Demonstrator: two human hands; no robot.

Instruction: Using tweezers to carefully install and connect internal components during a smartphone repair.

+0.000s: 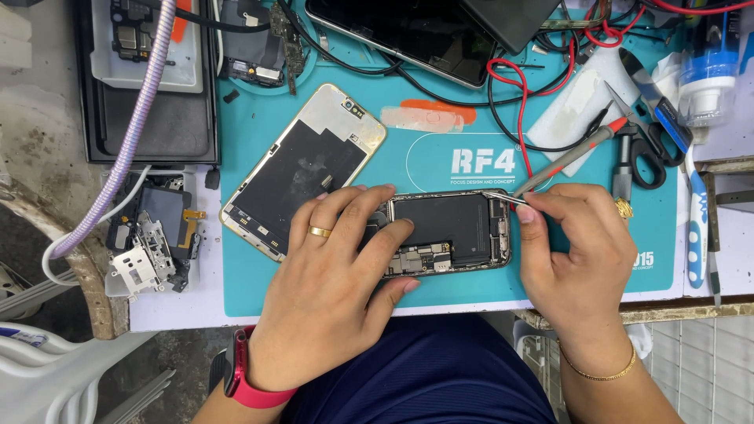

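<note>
Seemingly mid-repair, the left hand (334,271) presses flat on an opened phone (444,233) lying on a teal mat (440,157), while the right hand (577,251) pinches tweezers (503,197) at its upper right corner. Fine, steady tip work looks needed. A detached screen (302,169) lies just left.

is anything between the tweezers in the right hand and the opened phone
Nothing visible. The right hand holds the tweezers, whose tip is already at the top edge of the opened phone; the left hand rests on the phone's other end.
</note>
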